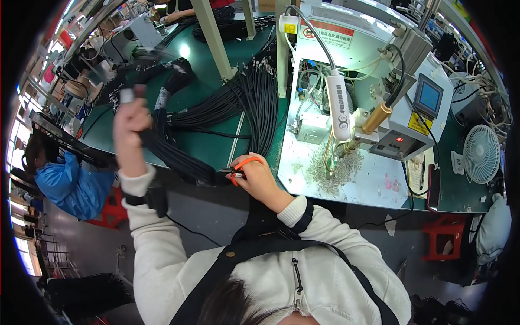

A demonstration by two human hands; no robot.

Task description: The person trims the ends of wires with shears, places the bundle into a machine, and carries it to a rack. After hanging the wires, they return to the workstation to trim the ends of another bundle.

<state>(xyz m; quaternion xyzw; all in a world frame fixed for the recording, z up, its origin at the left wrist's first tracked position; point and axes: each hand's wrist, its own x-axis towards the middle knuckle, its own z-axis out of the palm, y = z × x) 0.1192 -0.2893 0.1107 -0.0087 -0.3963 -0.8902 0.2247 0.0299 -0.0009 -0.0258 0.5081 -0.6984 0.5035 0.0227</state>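
- Nearest the camera: one white jacket (162,244), worn by the person, just short of the front edge of the green table (197,150).
- Right hand (260,176): closed around one pair of orange-handled pliers (250,160) at the table's front edge. Tips point left, near the end of a black cable bundle (176,160); contact not confirmed.
- Left hand (130,116): raised over the table's left part, blurred. A pale patch and a dark red one show above the fingers; whether they are pinched, or the fingers spread, cannot be told.
- Cable bundle location: lying slantwise, its near end at the front edge, left of the pliers.
- Step in hand, as judged: hand work on the cables with the pliers. Next move would call for a steady bundle end and fingers clear of the tips.
- Count, table: one machine (338,108) on the right part; one white fan (482,154) near the right end; at least three cable groups, overlap preventing a firm figure; metal bits (338,172) by the machine, too many to count.
- Count, floor: two red stools (444,235); one seated co-worker in blue (73,181) beyond the left end.
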